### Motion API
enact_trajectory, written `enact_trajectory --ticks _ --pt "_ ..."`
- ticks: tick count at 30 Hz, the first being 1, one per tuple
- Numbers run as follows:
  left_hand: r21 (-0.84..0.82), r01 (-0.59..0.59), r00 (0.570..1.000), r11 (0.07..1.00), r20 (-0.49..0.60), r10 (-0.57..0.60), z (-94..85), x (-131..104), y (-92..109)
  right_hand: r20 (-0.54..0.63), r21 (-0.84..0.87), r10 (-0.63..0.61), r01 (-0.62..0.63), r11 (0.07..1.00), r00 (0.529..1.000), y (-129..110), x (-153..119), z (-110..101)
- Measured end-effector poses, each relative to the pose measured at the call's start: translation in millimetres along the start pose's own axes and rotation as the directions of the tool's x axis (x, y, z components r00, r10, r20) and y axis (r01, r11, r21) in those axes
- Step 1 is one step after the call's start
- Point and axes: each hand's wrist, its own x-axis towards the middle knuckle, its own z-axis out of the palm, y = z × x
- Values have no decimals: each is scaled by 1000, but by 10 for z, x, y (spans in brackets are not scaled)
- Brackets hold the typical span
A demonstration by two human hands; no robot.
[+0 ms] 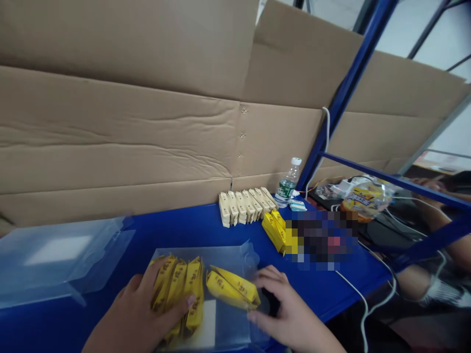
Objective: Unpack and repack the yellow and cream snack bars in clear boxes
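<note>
A clear plastic box (pixel 221 254) lies on the blue table with several yellow packets (pixel 195 289) standing side by side in its left part. My left hand (pixel 138 311) is closed around this row, fingers over the far left side and thumb against the nearest packet on the right. To the right in the box, a single yellow packet (pixel 231 288) lies slanted. My right hand (pixel 281 304) has its thumb and fingers at the two sides of that packet's right end, slightly blurred. A white patch shows on the box floor.
Cream packets (pixel 245 206) stand in a row at the back, beside a water bottle (pixel 287 186). More yellow packets (pixel 274 230) lie right of the box. Another clear plastic box (pixel 55 260) is at left. A blue frame post (pixel 349 88) and white cable (pixel 362 299) are at right, near another person's arm (pixel 449 230).
</note>
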Motion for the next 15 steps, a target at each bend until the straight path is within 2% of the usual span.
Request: enact_trajectory --ticks 3,7,12,15 --pt "-17 54 996 998 66 -53 -64 -37 85 -6 -75 -55 54 996 998 3 -20 5" --pt "-9 80 993 997 83 -79 -103 -65 120 76 -131 -123 132 983 990 -52 62 122" --pt "27 29 999 999 28 -29 -86 -68 101 225 -113 -246 276 955 943 -159 208 167" --pt "55 -18 999 998 -35 20 -64 -54 50 295 -151 -257 310 939 920 -202 241 124"
